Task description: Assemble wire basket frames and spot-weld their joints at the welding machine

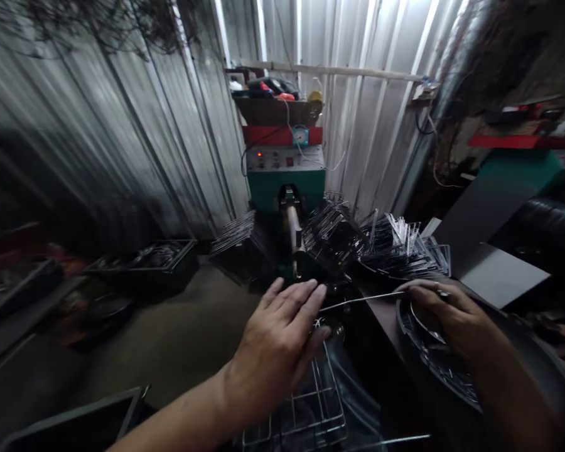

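My left hand (287, 333) reaches forward, fingers stretched out and apart, above a wire rack (317, 398) that stands low in front of me. Its fingertips are beside the near end of a thin metal rod (362, 300); I cannot tell if they touch it. My right hand (445, 307) pinches the other end of this rod, over a round tray (402, 329) of loose metal pieces. Past my fingertips, the welding-machine-like arm (294, 229) points towards me. Part of the rack is hidden behind my left hand and forearm.
A green machine (286, 182) with a lit red lamp stands ahead. Stacks of wire racks flank it, left (242, 245) and right (332, 232). A pile of metal strips (405, 248) lies farther right. Dark bins (141, 267) sit on the left; a corrugated wall (169, 125) closes the back.
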The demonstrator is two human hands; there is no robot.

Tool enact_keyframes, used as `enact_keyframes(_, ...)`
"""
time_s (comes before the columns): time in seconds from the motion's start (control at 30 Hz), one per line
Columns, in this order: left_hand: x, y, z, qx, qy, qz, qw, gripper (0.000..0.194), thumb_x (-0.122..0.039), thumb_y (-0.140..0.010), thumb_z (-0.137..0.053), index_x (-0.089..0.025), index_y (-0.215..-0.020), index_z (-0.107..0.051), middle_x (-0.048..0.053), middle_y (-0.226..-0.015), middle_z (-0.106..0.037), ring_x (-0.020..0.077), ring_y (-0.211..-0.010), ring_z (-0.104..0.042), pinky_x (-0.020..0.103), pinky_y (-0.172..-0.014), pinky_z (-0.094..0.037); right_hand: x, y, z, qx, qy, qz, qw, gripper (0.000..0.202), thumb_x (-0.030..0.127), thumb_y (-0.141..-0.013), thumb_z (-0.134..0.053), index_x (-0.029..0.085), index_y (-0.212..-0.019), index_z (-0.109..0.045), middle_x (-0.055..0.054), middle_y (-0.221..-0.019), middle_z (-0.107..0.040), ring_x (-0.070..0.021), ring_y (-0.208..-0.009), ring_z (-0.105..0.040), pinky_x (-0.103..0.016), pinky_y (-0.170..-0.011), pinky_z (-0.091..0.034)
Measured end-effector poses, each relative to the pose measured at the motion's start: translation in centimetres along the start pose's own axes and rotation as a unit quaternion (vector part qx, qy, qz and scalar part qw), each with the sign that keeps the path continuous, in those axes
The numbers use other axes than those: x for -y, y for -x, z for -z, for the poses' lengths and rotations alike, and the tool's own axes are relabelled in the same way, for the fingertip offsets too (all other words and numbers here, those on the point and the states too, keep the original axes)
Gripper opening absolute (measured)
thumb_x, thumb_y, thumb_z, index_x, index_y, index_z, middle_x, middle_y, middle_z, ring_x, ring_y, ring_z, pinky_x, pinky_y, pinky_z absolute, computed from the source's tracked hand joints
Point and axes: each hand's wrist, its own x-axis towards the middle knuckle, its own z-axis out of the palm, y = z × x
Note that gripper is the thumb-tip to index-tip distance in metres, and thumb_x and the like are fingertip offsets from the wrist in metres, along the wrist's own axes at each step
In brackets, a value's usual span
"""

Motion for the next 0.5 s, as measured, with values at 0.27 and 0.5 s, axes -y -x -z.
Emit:
enact_keyframes(0.27, 4.7, 2.8, -4.5, 0.24, 0.311, 0.171, 0.903, 0.03, -0.024, -0.084, -0.046, -0.015, -0.11, -0.059, 0.007, -0.099, -0.068, 0.0191, -0.089, -0.062, 0.028, -0.079, -0.047, -5.5, -4.1, -8.1, 0.224, -0.128, -0.163, 0.952, 0.033, 0.047, -0.067, -0.069, 0.016, -0.079, -0.066, 0.0, -0.058, -0.052, -0.0093, -0.047, -0.044, -0.018, -0.039, -0.035)
enact_keyframes(0.5, 6.1, 4.6, -5.8, 0.237, 0.381, 0.268, 0.853, 0.025, -0.021, -0.078, -0.052, -0.016, -0.1, -0.063, 0.005, -0.095, -0.069, 0.0179, -0.087, -0.061, 0.028, -0.078, -0.046, -7.6, -5.4, -10.2, 0.263, -0.14, -0.202, 0.933, 0.034, 0.047, -0.064, -0.07, 0.017, -0.079, -0.064, 0.005, -0.049, -0.041, -0.0057, -0.038, -0.031, -0.016, -0.032, -0.024)
